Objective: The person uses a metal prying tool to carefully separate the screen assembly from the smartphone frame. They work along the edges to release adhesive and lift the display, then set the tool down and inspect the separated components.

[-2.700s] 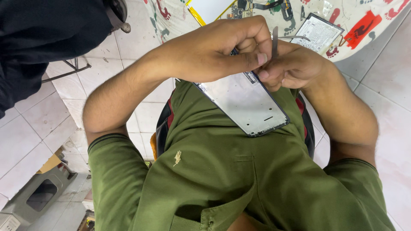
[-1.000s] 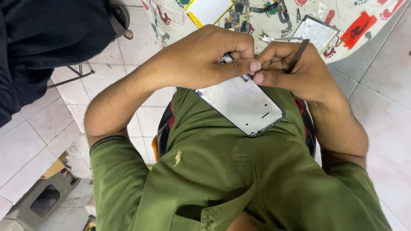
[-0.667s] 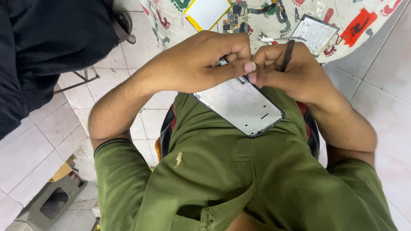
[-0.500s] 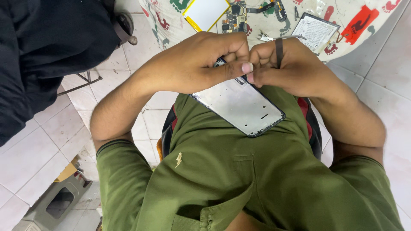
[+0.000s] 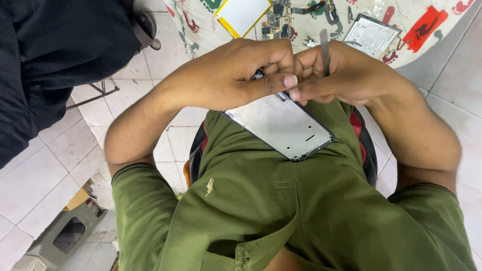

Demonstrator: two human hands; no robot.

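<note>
An opened phone body (image 5: 283,126) with a bare silver inner frame rests against my green shirt. My left hand (image 5: 236,75) grips its far end, thumb stretched along the top edge. My right hand (image 5: 346,75) meets that thumb and pinches a thin grey metal pry tool (image 5: 325,45), which stands nearly upright above my fingers. The tool's working tip and the phone's far end are hidden under my fingers.
A patterned cloth-covered table (image 5: 401,30) ahead holds a yellow-edged white panel (image 5: 244,14), a circuit board (image 5: 281,20) and a phone back part (image 5: 371,35). A person in dark clothing (image 5: 55,55) stands at the left. A grey plastic stool (image 5: 65,236) sits on the tiled floor.
The pry tool has swung from slanted to nearly upright in my right hand. Both hands stay closed at the phone's far end; the view has shifted slightly.
</note>
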